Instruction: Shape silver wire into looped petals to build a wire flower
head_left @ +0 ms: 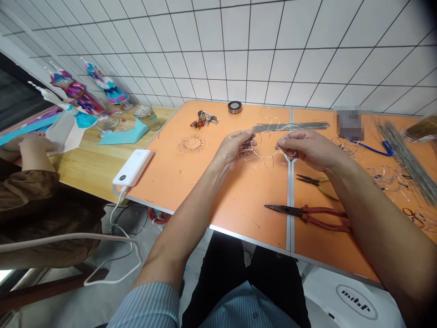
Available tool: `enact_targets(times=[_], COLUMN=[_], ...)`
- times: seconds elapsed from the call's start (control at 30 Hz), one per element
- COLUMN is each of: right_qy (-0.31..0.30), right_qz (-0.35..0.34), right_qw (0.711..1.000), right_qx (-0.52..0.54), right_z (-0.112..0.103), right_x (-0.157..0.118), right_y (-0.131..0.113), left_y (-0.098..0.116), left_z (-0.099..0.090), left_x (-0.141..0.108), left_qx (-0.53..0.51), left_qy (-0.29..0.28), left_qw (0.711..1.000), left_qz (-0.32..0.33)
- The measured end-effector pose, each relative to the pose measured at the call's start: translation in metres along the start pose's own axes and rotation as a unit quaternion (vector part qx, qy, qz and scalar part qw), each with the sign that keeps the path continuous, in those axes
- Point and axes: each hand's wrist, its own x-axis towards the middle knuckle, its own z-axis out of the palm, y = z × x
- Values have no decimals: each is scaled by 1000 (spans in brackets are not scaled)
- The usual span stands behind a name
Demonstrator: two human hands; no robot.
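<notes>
Between my two hands, just above the orange table, is a thin wire ring (265, 157) with several wire loops around its edge. My left hand (235, 146) pinches the ring's left side between thumb and fingers. On the right side, the thumb and fingertips of my right hand (302, 145) close on the wire. A bundle of straight wires (307, 125) lies just behind the ring. Below my right hand rest yellow-handled pliers (312, 180) and long-nose pliers with red handles (307, 212). Left of my left hand lies another looped wire ring (191, 143).
Black tape (235, 107) and keys (205, 119) lie at the back. A white power bank (133, 167) with a cable sits at the left edge. More wire bundles (409, 159) and wire pieces (385, 177) lie right. Another person's hand (37, 148) works at the wooden table (85, 171).
</notes>
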Motion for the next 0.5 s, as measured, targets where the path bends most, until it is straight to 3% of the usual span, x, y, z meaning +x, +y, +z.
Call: enact_targets(times=[0.3, 0.5], right_qy=[-12, -5], right_qz=[4, 1], right_qw=[999, 996], right_qx=[-34, -86], right_z=[2, 3], right_x=[0, -4], right_y=[5, 2], left_y=[3, 1], left_z=[12, 7], left_x=[-12, -8], left_qx=[146, 133], left_qy=[36, 54], left_qw=[978, 983], left_qz=[146, 114])
